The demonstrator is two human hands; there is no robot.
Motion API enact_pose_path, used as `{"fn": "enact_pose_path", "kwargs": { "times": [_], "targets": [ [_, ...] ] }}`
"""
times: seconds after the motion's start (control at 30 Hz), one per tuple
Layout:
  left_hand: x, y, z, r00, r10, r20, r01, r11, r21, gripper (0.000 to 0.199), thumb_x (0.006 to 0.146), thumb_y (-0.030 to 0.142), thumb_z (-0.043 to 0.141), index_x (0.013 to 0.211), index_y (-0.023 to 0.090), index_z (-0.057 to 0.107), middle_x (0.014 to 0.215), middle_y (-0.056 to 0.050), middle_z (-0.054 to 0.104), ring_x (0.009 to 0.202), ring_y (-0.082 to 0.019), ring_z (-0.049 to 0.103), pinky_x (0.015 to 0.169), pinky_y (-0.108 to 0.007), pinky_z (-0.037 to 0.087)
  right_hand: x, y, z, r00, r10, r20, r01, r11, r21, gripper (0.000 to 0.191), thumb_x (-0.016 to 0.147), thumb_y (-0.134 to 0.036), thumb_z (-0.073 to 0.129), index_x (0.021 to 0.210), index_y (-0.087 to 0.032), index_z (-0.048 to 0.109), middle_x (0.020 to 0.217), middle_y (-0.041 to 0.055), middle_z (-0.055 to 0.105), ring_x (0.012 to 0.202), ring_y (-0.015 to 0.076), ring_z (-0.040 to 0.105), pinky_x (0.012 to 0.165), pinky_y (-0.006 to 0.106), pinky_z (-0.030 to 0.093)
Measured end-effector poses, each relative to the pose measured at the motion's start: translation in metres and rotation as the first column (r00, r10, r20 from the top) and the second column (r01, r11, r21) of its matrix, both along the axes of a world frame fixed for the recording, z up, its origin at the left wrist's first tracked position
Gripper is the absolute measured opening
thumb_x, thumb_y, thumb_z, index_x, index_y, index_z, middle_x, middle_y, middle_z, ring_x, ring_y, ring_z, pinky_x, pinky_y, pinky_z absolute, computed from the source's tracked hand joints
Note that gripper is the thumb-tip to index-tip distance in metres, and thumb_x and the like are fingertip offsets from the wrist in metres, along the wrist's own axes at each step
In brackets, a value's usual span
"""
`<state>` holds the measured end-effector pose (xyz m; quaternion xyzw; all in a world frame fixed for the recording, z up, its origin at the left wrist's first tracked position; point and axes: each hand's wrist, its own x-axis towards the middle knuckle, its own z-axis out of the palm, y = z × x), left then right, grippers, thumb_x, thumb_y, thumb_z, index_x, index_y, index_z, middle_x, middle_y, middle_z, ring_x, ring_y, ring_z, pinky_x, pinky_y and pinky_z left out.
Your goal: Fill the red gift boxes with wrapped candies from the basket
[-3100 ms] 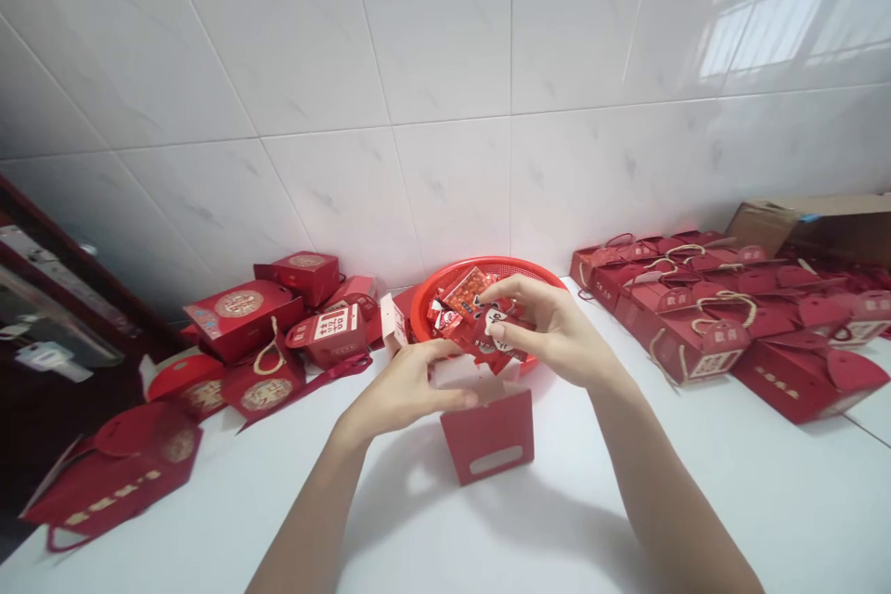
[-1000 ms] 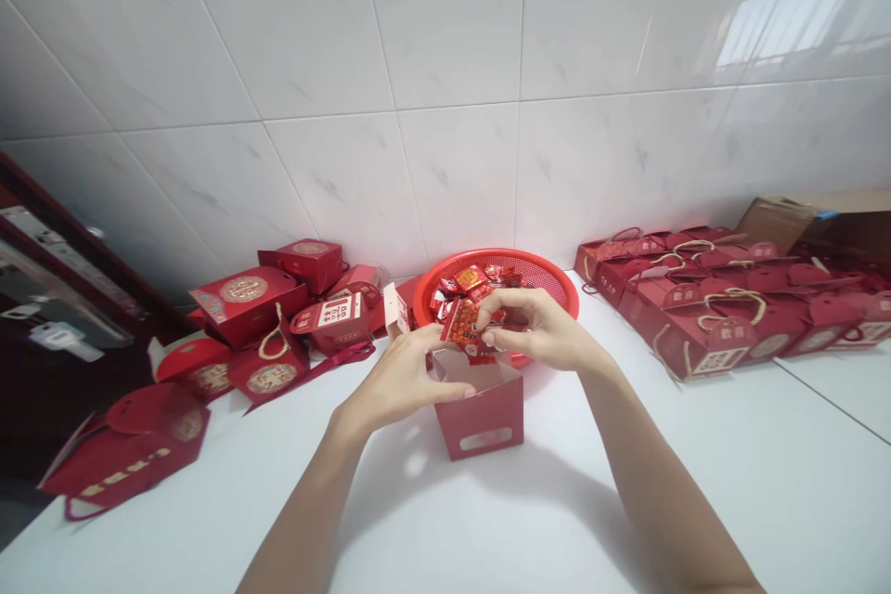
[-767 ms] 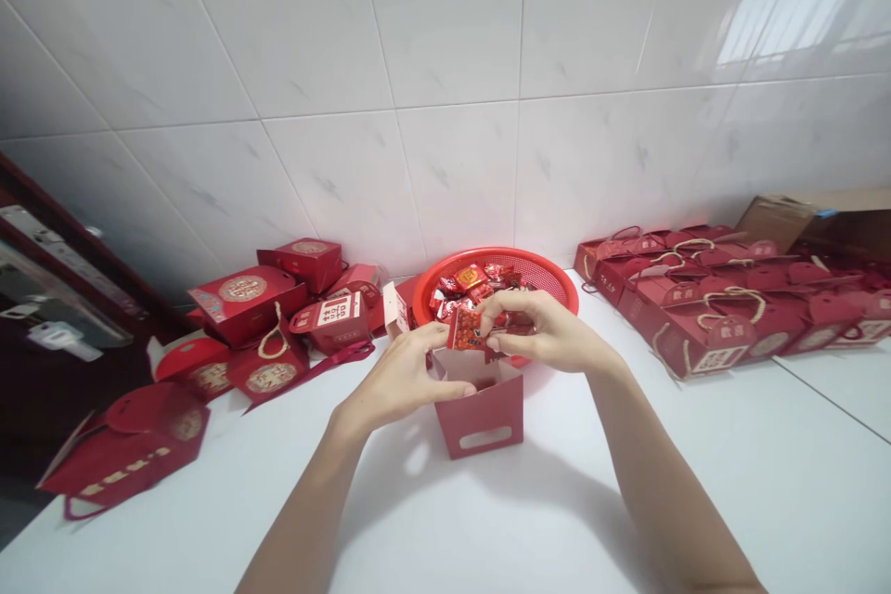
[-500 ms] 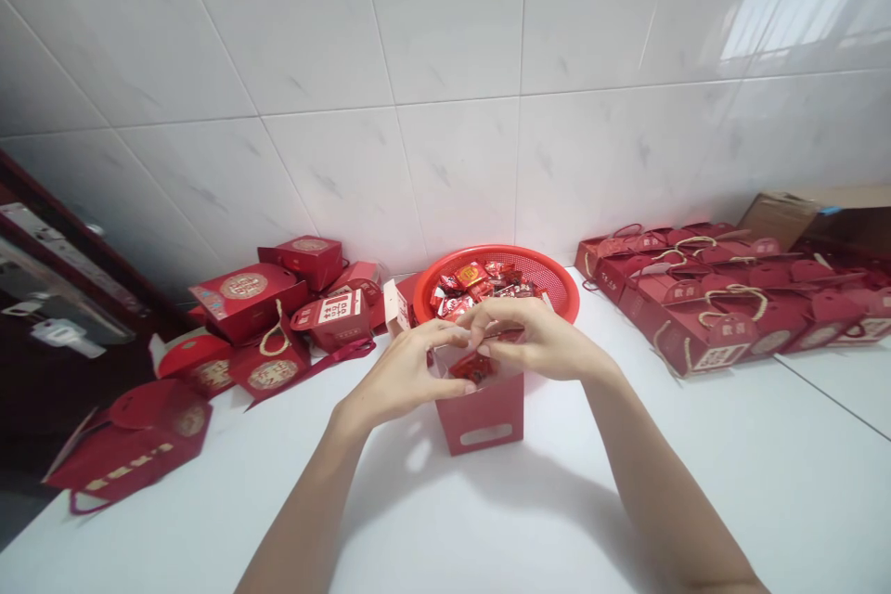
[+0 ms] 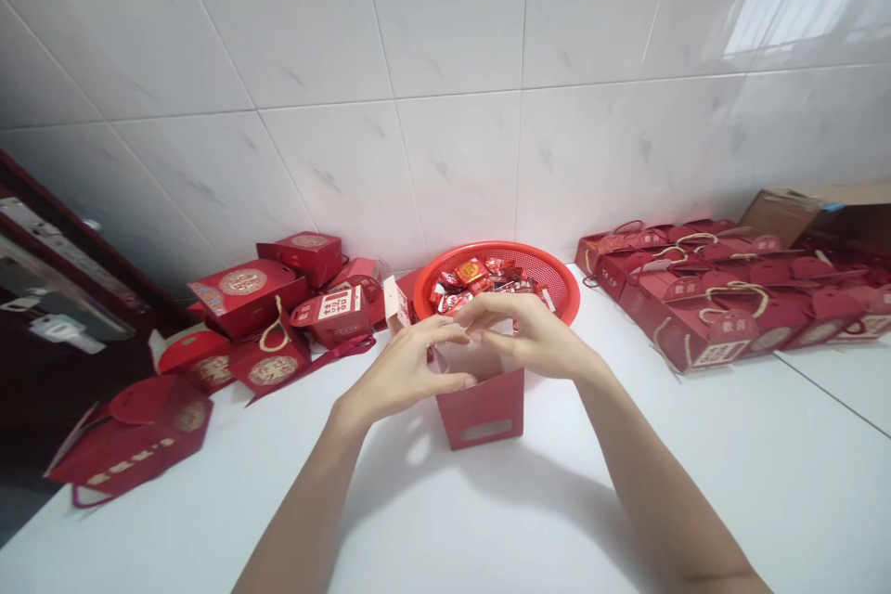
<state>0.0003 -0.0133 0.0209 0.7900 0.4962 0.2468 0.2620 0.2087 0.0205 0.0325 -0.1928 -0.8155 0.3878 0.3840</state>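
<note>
A red paper candy box [image 5: 487, 410] with a small slot in its near face stands upright on the white table, open at the top. Over its left side curves my left hand [image 5: 406, 360], thumb along the near rim and fingers apart. My right hand [image 5: 523, 327] arches above the opening from the right, its fingers bent and spread, with nothing visible in them. Pale inner walls show between the hands; the bottom of the box is hidden. Just behind, a red plastic basket [image 5: 567, 288] holds several red-wrapped candies [image 5: 474, 273].
Folded red gift boxes [image 5: 245, 290] are heaped on the left. Rows of red boxes with rope handles [image 5: 730, 334] stand on the right, beside a brown cardboard carton [image 5: 783, 215]. A tiled wall [image 5: 459, 167] rises behind the table [image 5: 432, 529].
The red-wrapped candy seen between my hands has dropped out of sight into the box. My right fingers have parted slightly; both hands otherwise stay at the opening.
</note>
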Motion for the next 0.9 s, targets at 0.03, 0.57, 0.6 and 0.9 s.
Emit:
{"fn": "enact_pose_path", "kwargs": {
  "times": [0.03, 0.57, 0.6, 0.9],
  "targets": [
    [0.0, 0.0, -0.001, 1.0, -0.002, 0.004, 0.002, 1.0, -0.001, 0.036, 0.077, 0.039, 0.078, 0.111, 0.031, 0.072, 0.124, -0.003, 0.067, 0.111, -0.026, 0.063, 0.097, -0.038, 0.05, 0.001, 0.0, 0.001, 1.0, -0.012, -0.006, 0.012, 1.0, 0.001, 0.017, 0.09, -0.017, 0.057, 0.102, -0.021, 0.069, 0.1, 0.005, 0.074, 0.092, 0.0181, 0.069, 0.085, 0.035, 0.055],
    [-0.005, 0.014, -0.006, 0.995, -0.055, 0.082, 0.043, 0.989, 0.138, 0.017, 0.088, 0.03, 0.065, 0.094, 0.024, 0.079, 0.091, -0.005, 0.073, 0.082, -0.018, 0.065, 0.072, -0.028, 0.051, 0.038, 0.025, -0.008, 0.968, -0.137, 0.212, 0.145, 0.989, -0.025, 0.052, 0.084, -0.042, 0.072, 0.131, -0.024, 0.058, 0.131, 0.0098, 0.063, 0.118, 0.0261, 0.061, 0.095, 0.042, 0.053],
    [-0.006, 0.015, -0.007, 0.991, -0.055, 0.119, 0.035, 0.986, 0.165, 0.015, 0.087, 0.03, 0.067, 0.093, 0.024, 0.08, 0.088, -0.004, 0.073, 0.081, -0.018, 0.065, 0.071, -0.028, 0.051, 0.038, 0.027, -0.01, 0.962, -0.126, 0.241, 0.141, 0.989, -0.045, 0.059, 0.082, -0.044, 0.074, 0.134, -0.025, 0.055, 0.134, 0.0104, 0.061, 0.12, 0.0272, 0.06, 0.094, 0.043, 0.054],
    [-0.004, 0.016, -0.007, 0.813, 0.084, 0.576, -0.302, 0.907, 0.294, 0.033, 0.075, 0.034, 0.08, 0.105, 0.022, 0.075, 0.097, -0.005, 0.074, 0.078, -0.018, 0.069, 0.059, -0.024, 0.054, 0.024, 0.027, -0.01, 0.987, 0.16, -0.028, -0.16, 0.934, -0.319, 0.05, 0.087, -0.036, 0.071, 0.134, -0.025, 0.059, 0.123, 0.0074, 0.069, 0.108, 0.0237, 0.067, 0.088, 0.037, 0.058]
  ]
}}
